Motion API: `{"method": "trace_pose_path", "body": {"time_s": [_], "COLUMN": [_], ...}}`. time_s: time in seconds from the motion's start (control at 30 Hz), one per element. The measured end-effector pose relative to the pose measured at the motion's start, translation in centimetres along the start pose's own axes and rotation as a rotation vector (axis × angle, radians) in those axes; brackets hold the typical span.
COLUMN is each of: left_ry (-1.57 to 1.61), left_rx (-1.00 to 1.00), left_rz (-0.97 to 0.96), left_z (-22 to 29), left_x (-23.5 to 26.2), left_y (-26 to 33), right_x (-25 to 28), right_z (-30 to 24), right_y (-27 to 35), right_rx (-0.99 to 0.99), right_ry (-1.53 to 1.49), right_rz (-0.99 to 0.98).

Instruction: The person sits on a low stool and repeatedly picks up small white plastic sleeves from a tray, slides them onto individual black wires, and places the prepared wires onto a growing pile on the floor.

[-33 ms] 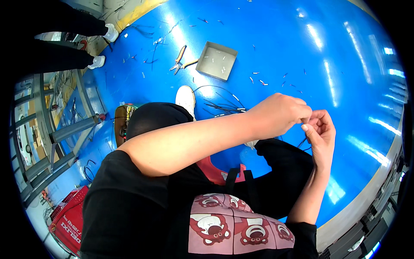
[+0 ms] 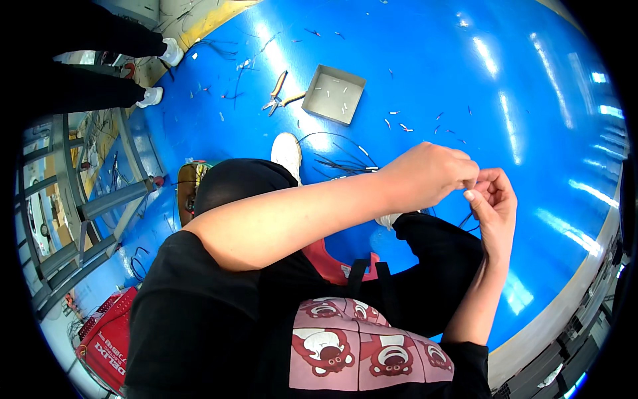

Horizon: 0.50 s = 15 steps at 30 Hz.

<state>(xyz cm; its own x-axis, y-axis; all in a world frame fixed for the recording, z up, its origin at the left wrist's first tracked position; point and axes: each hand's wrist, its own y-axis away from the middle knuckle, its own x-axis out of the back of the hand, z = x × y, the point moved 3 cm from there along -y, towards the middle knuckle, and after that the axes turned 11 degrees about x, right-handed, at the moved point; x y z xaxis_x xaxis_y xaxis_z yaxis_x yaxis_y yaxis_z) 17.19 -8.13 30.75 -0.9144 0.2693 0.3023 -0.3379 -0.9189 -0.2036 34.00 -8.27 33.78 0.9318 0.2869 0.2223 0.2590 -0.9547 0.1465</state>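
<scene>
My left hand reaches across to the right, its fingers closed in a pinch; what is between them is too small or hidden to make out. Touching its fingertips is my right hand, with thumb and finger pressed together. A thin black wire hangs beneath the right hand, apparently held in its fingers. More black wires, some with white sleeves at their ends, lie on the blue floor by my left shoe.
Ahead stands a shallow grey metal box holding small white pieces. Yellow-handled pliers lie beside it. Wire scraps dot the floor. To the left are a metal rack, a red case and another person's legs.
</scene>
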Motion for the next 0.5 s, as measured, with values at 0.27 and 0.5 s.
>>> {"method": "trace_pose_path", "body": {"time_s": [0.27, 0.5], "left_ry": [-0.612, -0.692], "left_rx": [0.723, 1.206], "left_rz": [0.189, 0.098], "left_z": [-24.3, -37.3], "left_x": [11.0, 6.5], "left_y": [2.6, 3.9], "right_x": [2.0, 3.1], "right_z": [-0.9, 0.5], "right_y": [-0.3, -0.9], "right_rx": [0.107, 0.061], "right_ry": [0.200, 0.240], "right_rz": [0.171, 0.183]}}
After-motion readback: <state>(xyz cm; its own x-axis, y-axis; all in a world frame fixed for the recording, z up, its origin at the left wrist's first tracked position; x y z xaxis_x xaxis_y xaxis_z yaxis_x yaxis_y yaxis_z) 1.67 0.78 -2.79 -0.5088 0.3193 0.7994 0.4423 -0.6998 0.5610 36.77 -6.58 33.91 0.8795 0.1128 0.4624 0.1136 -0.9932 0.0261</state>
